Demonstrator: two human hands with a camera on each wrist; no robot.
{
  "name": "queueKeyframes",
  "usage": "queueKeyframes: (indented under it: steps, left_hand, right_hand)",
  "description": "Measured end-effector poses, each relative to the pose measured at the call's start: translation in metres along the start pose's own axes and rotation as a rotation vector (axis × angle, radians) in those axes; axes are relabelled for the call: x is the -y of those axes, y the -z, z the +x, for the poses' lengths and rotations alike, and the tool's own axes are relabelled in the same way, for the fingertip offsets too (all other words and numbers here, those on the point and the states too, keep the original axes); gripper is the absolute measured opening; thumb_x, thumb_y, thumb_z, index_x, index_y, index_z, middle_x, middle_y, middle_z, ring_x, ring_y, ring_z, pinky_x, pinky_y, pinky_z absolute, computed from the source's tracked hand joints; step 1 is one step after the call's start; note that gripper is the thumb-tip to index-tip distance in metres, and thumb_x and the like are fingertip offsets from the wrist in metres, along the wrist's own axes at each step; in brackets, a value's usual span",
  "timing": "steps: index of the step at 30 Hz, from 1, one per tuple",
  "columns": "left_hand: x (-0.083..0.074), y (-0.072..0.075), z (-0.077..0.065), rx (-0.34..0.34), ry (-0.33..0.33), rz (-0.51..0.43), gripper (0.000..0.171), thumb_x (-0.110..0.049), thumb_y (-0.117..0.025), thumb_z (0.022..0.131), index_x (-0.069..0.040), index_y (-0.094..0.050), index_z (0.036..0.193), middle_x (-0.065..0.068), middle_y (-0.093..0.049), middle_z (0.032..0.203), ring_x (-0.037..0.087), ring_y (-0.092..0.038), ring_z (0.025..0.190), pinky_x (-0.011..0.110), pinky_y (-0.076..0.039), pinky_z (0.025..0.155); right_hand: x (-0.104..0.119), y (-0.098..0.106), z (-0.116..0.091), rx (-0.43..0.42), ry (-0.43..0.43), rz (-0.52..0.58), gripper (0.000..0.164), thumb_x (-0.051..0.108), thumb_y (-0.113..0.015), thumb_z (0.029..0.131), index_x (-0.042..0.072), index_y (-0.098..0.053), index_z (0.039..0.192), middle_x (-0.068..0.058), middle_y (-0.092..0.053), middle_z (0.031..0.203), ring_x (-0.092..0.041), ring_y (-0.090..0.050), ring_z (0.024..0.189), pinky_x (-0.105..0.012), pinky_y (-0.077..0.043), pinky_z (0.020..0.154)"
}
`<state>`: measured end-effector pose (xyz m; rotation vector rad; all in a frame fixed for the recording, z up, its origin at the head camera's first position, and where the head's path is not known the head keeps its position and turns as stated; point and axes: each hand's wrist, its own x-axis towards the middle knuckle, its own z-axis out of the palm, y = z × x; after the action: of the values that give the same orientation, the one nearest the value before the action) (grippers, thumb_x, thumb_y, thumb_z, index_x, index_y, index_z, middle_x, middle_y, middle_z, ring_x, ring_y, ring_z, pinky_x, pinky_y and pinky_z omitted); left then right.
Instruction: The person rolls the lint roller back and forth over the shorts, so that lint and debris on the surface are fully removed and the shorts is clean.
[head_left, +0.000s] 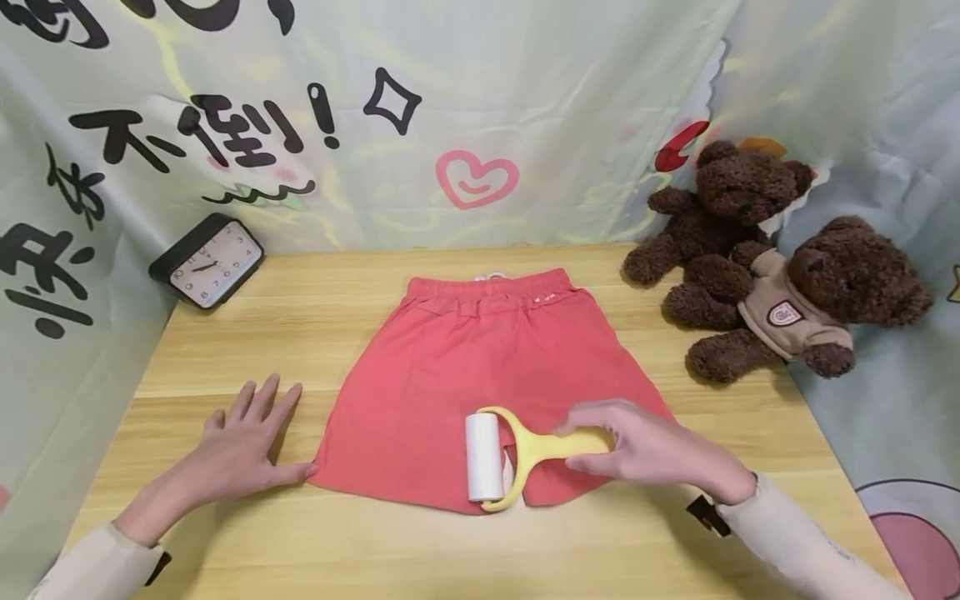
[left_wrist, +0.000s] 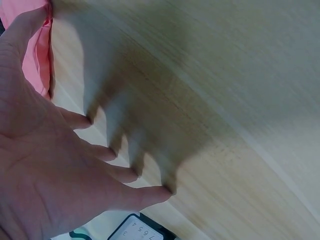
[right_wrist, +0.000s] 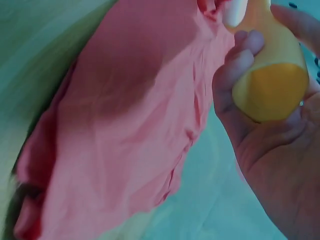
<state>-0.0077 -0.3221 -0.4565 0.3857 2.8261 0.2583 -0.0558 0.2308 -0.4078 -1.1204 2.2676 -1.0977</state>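
Note:
A pair of coral-red shorts [head_left: 450,375] lies spread flat on the wooden table, waistband toward the back wall. My right hand [head_left: 637,442] grips the yellow handle of a lint roller [head_left: 555,447], whose white roll [head_left: 483,457] is over the lower front of the shorts, by the gap between the legs. In the right wrist view, fingers curl round the handle's rounded end [right_wrist: 272,92]. My left hand [head_left: 232,454] is spread beside the shorts, thumb at their lower left corner. Its other fingertips touch the bare table in the left wrist view.
A black-framed clock [head_left: 213,262] stands at the table's back left. Two brown teddy bears [head_left: 750,196], one in a beige shirt [head_left: 783,308], sit along the right side. Printed cloth [head_left: 562,100] hangs behind and on both sides of the table [head_left: 322,550].

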Motion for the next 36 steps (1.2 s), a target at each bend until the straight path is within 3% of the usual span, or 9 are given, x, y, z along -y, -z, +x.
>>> queueKeyframes:
  steps: [6,13,16,23,31,36]
  left_hand:
    - [0.000,-0.001,0.003,-0.008,-0.006,-0.003,0.123,-0.077,-0.075,0.087,-0.001,-0.027,0.170,0.039,-0.016,0.172,0.070,-0.020,0.150,0.093,-0.027,0.097]
    - [0.000,-0.001,0.005,-0.009,-0.005,0.003,0.123,-0.077,-0.076,0.087,0.000,-0.026,0.170,0.039,-0.015,0.172,0.070,-0.018,0.150,0.093,-0.026,0.098]
    - [0.000,-0.001,0.005,-0.005,-0.006,0.002,0.123,-0.077,-0.075,0.087,0.000,-0.027,0.170,0.039,-0.015,0.172,0.070,-0.018,0.150,0.094,-0.025,0.098]
    - [0.001,-0.001,0.003,0.001,0.000,-0.004,0.123,-0.077,-0.075,0.087,0.000,-0.027,0.170,0.038,-0.015,0.172,0.070,-0.018,0.151,0.093,-0.025,0.098]
    - [0.002,-0.001,0.001,-0.009,0.000,0.008,0.122,-0.076,-0.075,0.088,0.000,-0.027,0.170,0.038,-0.016,0.171,0.069,-0.019,0.150,0.093,-0.027,0.098]
    - [0.001,-0.001,0.001,-0.007,0.002,0.003,0.123,-0.076,-0.075,0.088,0.001,-0.027,0.170,0.038,-0.015,0.172,0.069,-0.019,0.150,0.093,-0.027,0.098]
  right_hand:
    - [-0.005,0.013,-0.018,-0.005,-0.015,-0.037,0.022,0.025,-0.082,0.102,0.024,-0.076,0.124,0.013,-0.074,0.116,-0.010,-0.070,0.100,-0.035,-0.060,0.087]
    - [-0.008,0.028,-0.035,0.003,-0.070,-0.062,0.029,0.028,-0.082,0.102,0.024,-0.076,0.129,0.010,-0.074,0.125,-0.014,-0.070,0.116,-0.037,-0.059,0.096]
    - [-0.012,0.033,-0.041,-0.007,-0.068,-0.053,0.029,0.024,-0.083,0.101,0.024,-0.076,0.129,0.010,-0.074,0.123,-0.014,-0.069,0.115,-0.036,-0.059,0.095]
    - [-0.025,0.044,-0.060,-0.023,-0.041,0.027,0.029,0.012,-0.084,0.098,0.024,-0.076,0.123,0.010,-0.072,0.107,-0.011,-0.064,0.091,-0.030,-0.054,0.076]
    - [-0.038,0.053,-0.079,-0.030,-0.061,0.123,0.033,0.001,-0.083,0.096,0.020,-0.077,0.123,0.002,-0.074,0.109,-0.017,-0.065,0.092,-0.030,-0.055,0.078]
    - [-0.037,0.061,-0.092,-0.027,-0.103,0.095,0.036,0.001,-0.081,0.098,0.020,-0.077,0.128,0.001,-0.074,0.110,-0.015,-0.066,0.093,-0.030,-0.055,0.079]
